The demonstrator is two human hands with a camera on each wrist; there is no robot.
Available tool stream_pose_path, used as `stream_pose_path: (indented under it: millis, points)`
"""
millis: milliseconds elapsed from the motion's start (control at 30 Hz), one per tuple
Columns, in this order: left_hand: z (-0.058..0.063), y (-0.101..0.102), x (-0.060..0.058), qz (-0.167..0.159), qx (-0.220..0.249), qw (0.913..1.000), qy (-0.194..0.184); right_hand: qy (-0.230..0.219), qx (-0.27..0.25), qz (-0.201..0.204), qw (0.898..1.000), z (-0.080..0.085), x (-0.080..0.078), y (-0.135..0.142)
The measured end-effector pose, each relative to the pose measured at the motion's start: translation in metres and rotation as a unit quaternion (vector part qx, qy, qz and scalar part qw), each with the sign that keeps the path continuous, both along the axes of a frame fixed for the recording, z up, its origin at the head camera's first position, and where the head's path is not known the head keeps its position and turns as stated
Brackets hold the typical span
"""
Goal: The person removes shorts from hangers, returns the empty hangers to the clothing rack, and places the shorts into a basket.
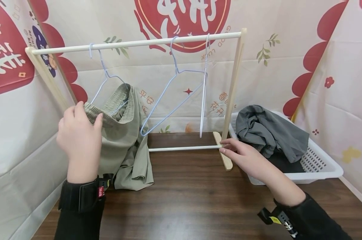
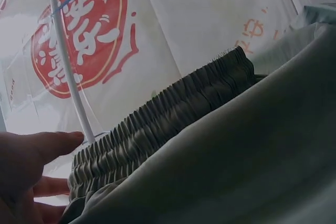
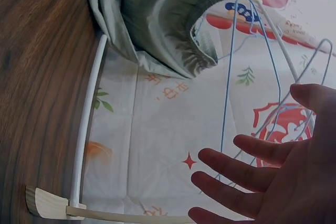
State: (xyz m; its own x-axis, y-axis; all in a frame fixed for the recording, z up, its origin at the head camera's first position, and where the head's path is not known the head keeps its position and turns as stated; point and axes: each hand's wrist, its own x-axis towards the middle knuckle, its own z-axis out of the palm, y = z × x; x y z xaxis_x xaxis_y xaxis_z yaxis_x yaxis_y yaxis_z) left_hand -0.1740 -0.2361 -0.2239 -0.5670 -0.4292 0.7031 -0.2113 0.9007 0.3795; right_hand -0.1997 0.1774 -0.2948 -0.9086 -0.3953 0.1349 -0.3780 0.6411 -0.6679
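- Left hand [image 1: 80, 136]: mostly open, straight fingers touching the left end of the waistband [image 2: 155, 121]; no firm grip shows.
- Green pants [image 1: 121, 140]: above the tabletop's [image 1: 184, 193] left side, waistband around a blue hanger [image 1: 107, 76] hooked on the rack [image 1: 139, 43]. Seemingly the step is settling the waistband; next likely calls for evening it, then letting go.
- Right hand [image 1: 244, 158]: fingers spread, holding nothing.
- Basket [image 1: 319, 178]: tabletop's right edge, grey cloth [image 1: 271, 130] inside.

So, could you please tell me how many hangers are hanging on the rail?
3: left hanger, in the green garment; bare middle hanger; edge-on right hanger. Another may be hidden behind it.
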Motion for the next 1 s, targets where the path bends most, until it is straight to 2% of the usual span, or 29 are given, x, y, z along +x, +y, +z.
stream_pose_path:
  millis: [100,333,600,700,800,1000]
  points:
    - [0.002,-0.002,-0.003,0.014,0.003,0.9993,-0.034,0.002,0.008,0.001,1.0,-0.002,0.002,-0.002]
    - [0.005,-0.009,-0.007,0.044,-0.006,0.998,-0.045,0.001,0.01,0.01,1.0,-0.007,0.003,-0.004]
    - [0.007,-0.016,-0.008,0.058,0.011,0.9931,-0.101,-0.008,0.017,0.008,1.0,-0.009,0.005,-0.004]
    - [0.006,-0.017,-0.007,0.061,0.013,0.9929,-0.101,-0.011,0.021,0.01,1.0,-0.009,0.006,-0.004]
    - [0.006,-0.017,-0.007,0.061,0.013,0.9944,-0.085,-0.011,0.024,0.01,1.0,-0.009,0.006,-0.004]
    - [0.006,-0.02,-0.014,0.071,0.01,0.9951,-0.068,-0.015,0.024,0.012,1.0,-0.01,0.006,-0.003]
